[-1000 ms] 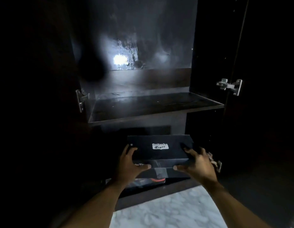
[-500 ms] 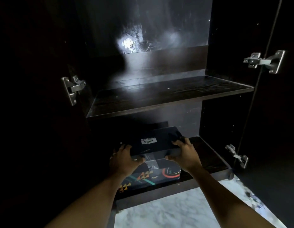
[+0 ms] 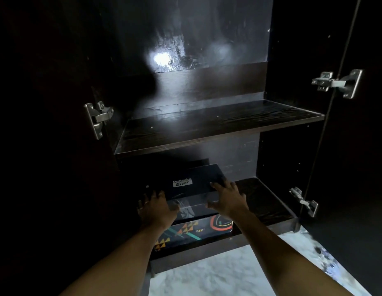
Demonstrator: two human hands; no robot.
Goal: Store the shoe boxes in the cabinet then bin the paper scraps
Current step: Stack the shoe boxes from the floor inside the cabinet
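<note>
On the lower shelf [image 3: 269,201] of the open cabinet [image 3: 292,60], toward its left side, a dark shoe box [image 3: 194,177] lies stacked on a patterned shoe box [image 3: 194,231]. The dark box's lid carries a small white label [image 3: 182,183] reading "Onitsuka Tiger". A glossy clear strip [image 3: 185,207] runs down its front face; what it is cannot be told. The lower box shows orange and yellow triangles, a teal stripe and a red-orange arc on black, and any writing on it is too small to read.

The left hand [image 3: 155,208] grips the dark box at its near left corner, fingers spread over the lid edge and thumb lying toward the front face. The right hand [image 3: 226,199] holds the near right corner, fingers over the lid and thumb pressed along the front. Both forearms reach in from below and hide parts of the patterned box's front.

Above the boxes sits the upper shelf [image 3: 207,124] of dark wood grain, with a bright glare [image 3: 161,58] on the glossy back panel over it. Metal hinges show on the left edge [image 3: 98,118], upper right [image 3: 337,83] and lower right [image 3: 303,201]. Pale marble floor [image 3: 217,276] lies below the cabinet front
</note>
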